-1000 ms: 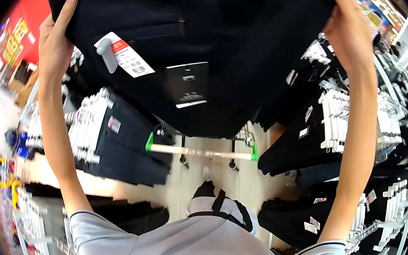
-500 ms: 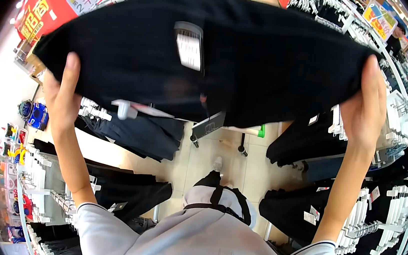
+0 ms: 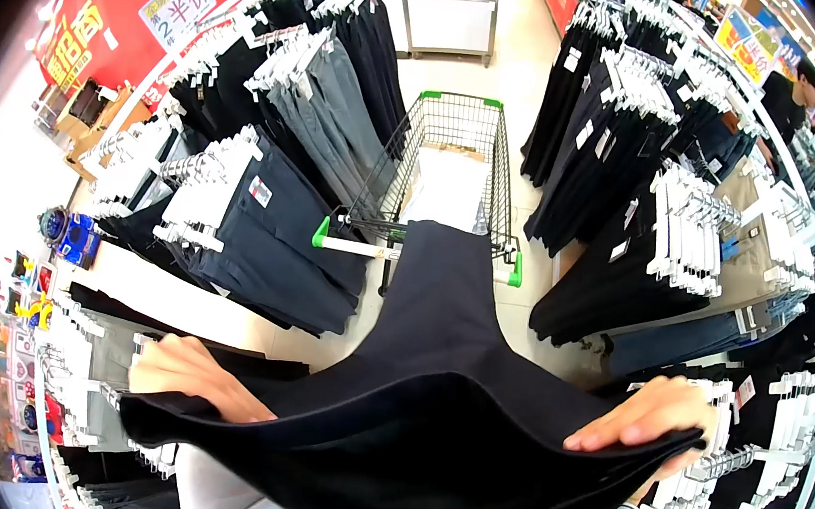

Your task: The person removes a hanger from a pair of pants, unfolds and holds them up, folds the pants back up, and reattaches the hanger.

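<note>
A pair of black trousers is stretched wide by the waist between my two hands, low and close to my body. The waistband gapes toward me, and the narrower lower part hangs away over the shopping cart's handle. My left hand grips the waistband's left end, fingers over the cloth. At the opposite end, my right hand is closed on the edge, with its thumb side partly hidden. Inside the wire shopping cart lies something white and flat.
Racks of hanging grey trousers and dark trousers line the left. More black trousers hang on the right. A display table stands beyond the cart. Another person is at the far right.
My hands have come down and nearer my body, bringing the trousers from a raised, spread position to a low one with the waist gaping. The tag no longer shows; the cart does.
</note>
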A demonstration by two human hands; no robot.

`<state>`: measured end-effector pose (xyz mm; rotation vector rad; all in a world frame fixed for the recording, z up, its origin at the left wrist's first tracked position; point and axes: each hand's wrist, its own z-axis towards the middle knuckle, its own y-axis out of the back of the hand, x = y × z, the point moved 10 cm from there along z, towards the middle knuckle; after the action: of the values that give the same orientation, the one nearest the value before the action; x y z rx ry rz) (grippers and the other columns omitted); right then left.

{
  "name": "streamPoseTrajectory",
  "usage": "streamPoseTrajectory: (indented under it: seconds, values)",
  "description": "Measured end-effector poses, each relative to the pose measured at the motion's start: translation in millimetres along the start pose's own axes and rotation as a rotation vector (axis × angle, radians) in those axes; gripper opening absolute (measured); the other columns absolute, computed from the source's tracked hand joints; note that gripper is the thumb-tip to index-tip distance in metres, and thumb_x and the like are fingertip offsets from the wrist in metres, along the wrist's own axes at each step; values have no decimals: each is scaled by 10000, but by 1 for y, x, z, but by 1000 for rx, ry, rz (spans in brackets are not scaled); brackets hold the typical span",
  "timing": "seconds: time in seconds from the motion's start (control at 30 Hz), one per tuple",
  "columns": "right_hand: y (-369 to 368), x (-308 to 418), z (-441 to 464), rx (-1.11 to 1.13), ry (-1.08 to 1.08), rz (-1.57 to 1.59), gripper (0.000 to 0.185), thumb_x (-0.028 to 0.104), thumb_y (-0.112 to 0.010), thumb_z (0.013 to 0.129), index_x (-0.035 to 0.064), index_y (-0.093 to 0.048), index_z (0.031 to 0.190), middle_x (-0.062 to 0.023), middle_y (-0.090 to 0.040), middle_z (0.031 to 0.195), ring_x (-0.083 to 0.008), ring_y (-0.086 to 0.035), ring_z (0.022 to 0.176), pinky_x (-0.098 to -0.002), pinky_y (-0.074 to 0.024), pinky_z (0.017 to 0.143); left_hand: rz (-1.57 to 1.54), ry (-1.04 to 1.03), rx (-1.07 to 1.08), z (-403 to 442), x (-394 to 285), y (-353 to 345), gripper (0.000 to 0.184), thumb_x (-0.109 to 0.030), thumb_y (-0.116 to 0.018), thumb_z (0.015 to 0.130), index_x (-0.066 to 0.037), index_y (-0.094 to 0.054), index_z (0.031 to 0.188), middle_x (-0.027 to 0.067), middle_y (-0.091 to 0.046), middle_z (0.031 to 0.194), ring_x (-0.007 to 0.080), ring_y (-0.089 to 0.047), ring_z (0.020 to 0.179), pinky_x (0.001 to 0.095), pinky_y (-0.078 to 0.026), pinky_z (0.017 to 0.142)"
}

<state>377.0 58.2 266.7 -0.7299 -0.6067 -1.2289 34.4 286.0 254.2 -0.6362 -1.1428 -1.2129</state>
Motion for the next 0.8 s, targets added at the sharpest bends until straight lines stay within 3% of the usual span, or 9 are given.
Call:
streamPoseTrajectory:
  seconds: [0.23,0.33,0.37,0.47,0.5,0.57,0.63,0.73,0.8]
  values:
    - [-6,-18,-33,56,-61,71,395,79,-664,973,-160,-566,1272,-390,-687,1071,-507,-722,967,-443,-635,786,-1081,-1319,178,-22,-65,19,142,-80,-647,975,-74,-702,844,34,-644,765,179,-732,768,299,-553,557]
    - [-25,-10,-27,173,-114,34,428,128,-712,964,-146,-582,1267,-347,-686,1162,-451,-715,1062,-408,-641,795,-2112,-2743,115,-48,31,44,199,-33,-658,973,157,-697,929,284,-745,918,335,-780,820,323,-634,596]
    - [-31,-11,-25,218,-154,-3,441,151,-729,958,-126,-592,1272,-317,-681,1216,-398,-713,1104,-363,-644,785,-2117,-2743,126,-51,24,44,199,-33,-658,973,157,-697,929,284,-745,918,335,-780,820,323,-634,596]
    - [-28,-28,-12,248,-203,-2,462,169,-748,944,-120,-596,1271,-309,-684,1218,-372,-724,1088,-329,-644,761,-959,-1362,400,-35,-123,-4,75,-85,-664,967,-10,-657,967,81,-651,953,195,-685,895,328,-552,747]
    - [-23,-40,-12,286,-255,35,510,174,-781,917,-121,-585,1284,-306,-680,1231,-369,-731,1070,-303,-636,785,-957,-1364,397,-39,-129,-1,75,-85,-664,967,-10,-657,967,81,-651,953,195,-685,895,328,-552,747]
    - [1,-59,-14,8,-310,37,440,285,-728,951,-96,-667,1163,-265,-720,1172,-325,-731,1090,-307,-622,815,-372,-575,98,15,-98,-29,103,-107,-754,887,-85,-653,885,-3,-653,929,111,-660,864,314,-528,767]
    - [28,-67,-19,-276,-282,-267,425,355,-658,990,-63,-713,1049,-216,-753,1078,-251,-745,990,-283,-589,732,-526,-725,-203,10,-111,-5,173,-95,-839,811,-48,-676,777,47,-717,882,121,-698,783,296,-559,686]
    - [75,-99,-10,-423,-446,-641,377,346,-596,1031,-14,-706,1006,-64,-735,884,-122,-644,721,-254,-455,593,-2626,-1471,149,33,-122,39,444,-193,-813,872,29,-628,1211,82,-701,1012,182,-643,961,337,-512,895]
    - [119,-150,-14,-517,-609,-562,340,340,-581,1048,15,-682,1046,34,-648,813,-73,-564,697,-253,-420,595,-2321,-1554,332,34,-163,80,435,-251,-792,901,47,-647,1183,72,-698,1010,196,-629,1005,363,-502,921]
